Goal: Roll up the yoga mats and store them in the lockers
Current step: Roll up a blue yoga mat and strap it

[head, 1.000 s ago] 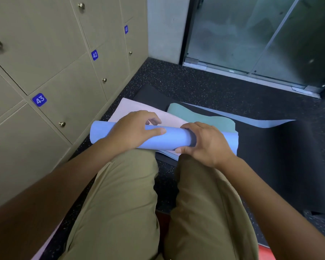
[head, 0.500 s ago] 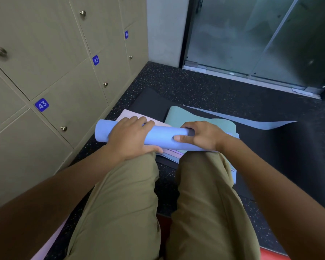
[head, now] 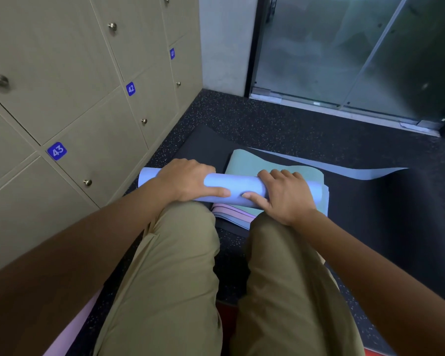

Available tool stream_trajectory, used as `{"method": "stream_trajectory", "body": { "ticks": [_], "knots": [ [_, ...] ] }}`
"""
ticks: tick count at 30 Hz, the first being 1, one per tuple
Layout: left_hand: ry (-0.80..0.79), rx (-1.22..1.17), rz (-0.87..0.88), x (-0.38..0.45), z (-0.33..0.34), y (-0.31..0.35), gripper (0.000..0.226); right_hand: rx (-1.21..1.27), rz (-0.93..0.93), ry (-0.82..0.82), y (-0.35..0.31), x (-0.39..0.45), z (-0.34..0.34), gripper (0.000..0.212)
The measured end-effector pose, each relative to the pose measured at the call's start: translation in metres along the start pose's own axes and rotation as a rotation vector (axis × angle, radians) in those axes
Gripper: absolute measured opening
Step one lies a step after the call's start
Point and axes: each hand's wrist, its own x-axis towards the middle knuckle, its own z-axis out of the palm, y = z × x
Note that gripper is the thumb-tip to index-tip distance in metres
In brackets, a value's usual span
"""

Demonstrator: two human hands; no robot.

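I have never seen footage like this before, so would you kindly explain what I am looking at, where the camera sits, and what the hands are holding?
There is no machine here: a person wears one wide-angle camera on the head, looking forward and down at their own arms and knees. They appear to kneel on a dark speckled floor. The left hand and right hand both grip a blue yoga mat, rolled into a tube. Under it lie flat mats: a green mat, pink layers and a black mat. To the left stand beige lockers numbered 41 to 43, their doors closed. Ahead is a glass door.
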Motion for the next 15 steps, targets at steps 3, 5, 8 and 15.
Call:
{"method": "stream_trajectory", "body": {
  "ticks": [3,5,8,15],
  "knots": [
    [-0.042,-0.016,0.016,0.007,-0.002,-0.003,0.076,-0.006,0.003,0.0,0.0,0.008,-0.002,0.085],
    [-0.047,-0.018,0.032,0.011,-0.002,-0.006,0.069,-0.012,0.009,-0.014,0.0,0.014,-0.005,0.093],
    [-0.01,0.004,0.073,0.014,0.0,-0.008,0.071,-0.042,0.015,-0.026,0.002,0.021,-0.008,0.091],
    [0.064,0.085,0.107,0.022,-0.026,0.0,0.061,-0.092,-0.033,0.031,0.015,0.035,-0.022,0.099]
  ]
}}
